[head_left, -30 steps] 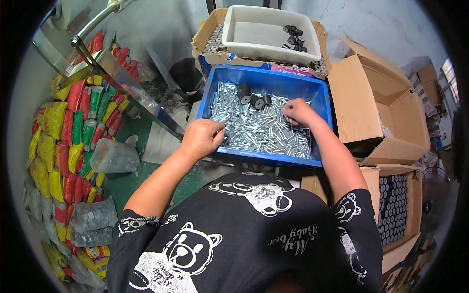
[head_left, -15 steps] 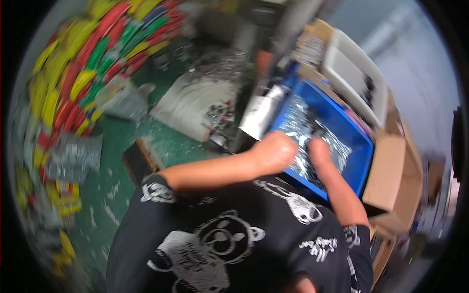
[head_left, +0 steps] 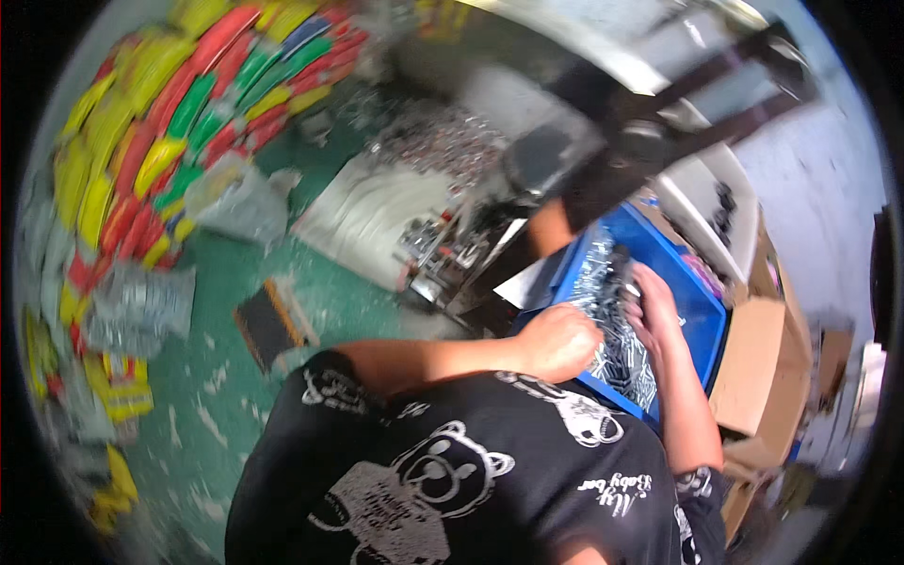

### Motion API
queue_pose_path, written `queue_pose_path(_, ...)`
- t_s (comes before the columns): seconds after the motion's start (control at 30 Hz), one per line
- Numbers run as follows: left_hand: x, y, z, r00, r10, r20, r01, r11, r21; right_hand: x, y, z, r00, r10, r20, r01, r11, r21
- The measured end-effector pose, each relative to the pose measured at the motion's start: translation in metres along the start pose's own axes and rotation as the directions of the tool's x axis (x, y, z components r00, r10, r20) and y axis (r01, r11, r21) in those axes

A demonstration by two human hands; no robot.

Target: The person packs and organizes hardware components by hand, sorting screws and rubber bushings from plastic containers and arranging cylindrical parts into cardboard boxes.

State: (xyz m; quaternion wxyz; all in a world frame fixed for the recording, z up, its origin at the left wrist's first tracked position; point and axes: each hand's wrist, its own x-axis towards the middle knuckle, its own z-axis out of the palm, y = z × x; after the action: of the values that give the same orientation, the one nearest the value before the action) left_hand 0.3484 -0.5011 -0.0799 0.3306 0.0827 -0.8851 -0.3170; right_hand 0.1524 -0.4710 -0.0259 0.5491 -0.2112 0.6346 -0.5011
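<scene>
A blue plastic bin (head_left: pixel 699 341) holds a heap of thin silvery metal pieces (head_left: pixel 617 350) that look like screws or pins. My left hand (head_left: pixel 562 341) is closed in a fist at the bin's near left edge; anything inside it is hidden. Over the heap, my right hand (head_left: pixel 654 306) has its fingers curled against a small dark object (head_left: pixel 621 266), whose kind I cannot make out.
A dark metal frame (head_left: pixel 702 132) crosses the upper right beyond the bin. Behind stands a white tray (head_left: pixel 711 212) with black pieces; an open cardboard box (head_left: pixel 749 353) is at right. On the green floor lie a white sack (head_left: pixel 353 221), a brush-like block (head_left: pixel 268 325) and coloured packs (head_left: pixel 141 141).
The dark frame now spans the upper right, where it did not before. My left fist has shifted slightly right and down in view; my right hand's curled fingers now show more clearly.
</scene>
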Motion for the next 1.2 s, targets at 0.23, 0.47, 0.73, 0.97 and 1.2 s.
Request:
queue_pose_path(0.23, 0.012, 0.017, -0.002, 0.998, 0.018, 0.064, -0.022, 0.997, 0.068, 0.095, -0.047, 0.075, 0.966, -0.246, 0.085, 0.26, 0.897, -0.357)
queue_pose_path(0.47, 0.01, 0.01, 0.007, 0.983, 0.007, 0.183, -0.021, 0.997, 0.078, 0.016, -0.032, 0.001, 0.88, -0.444, 0.166, 0.473, 0.794, -0.382)
queue_pose_path(0.73, 0.008, 0.016, -0.006, 0.993, -0.047, 0.107, 0.02, 0.971, 0.24, -0.238, 0.015, -0.182, 0.804, -0.431, -0.41, 0.24, 0.866, -0.439)
queue_pose_path(0.97, 0.017, 0.015, 0.009, 0.985, -0.109, 0.136, 0.084, 0.981, 0.175, -0.396, 0.159, -0.365, 0.387, -0.335, -0.859, -0.749, 0.429, -0.505)
queue_pose_path(1.2, 0.014, 0.034, 0.0, 0.985, -0.074, 0.154, 0.033, 0.966, 0.256, -0.346, 0.186, -0.376, 0.491, -0.363, -0.792, -0.726, 0.332, -0.602)
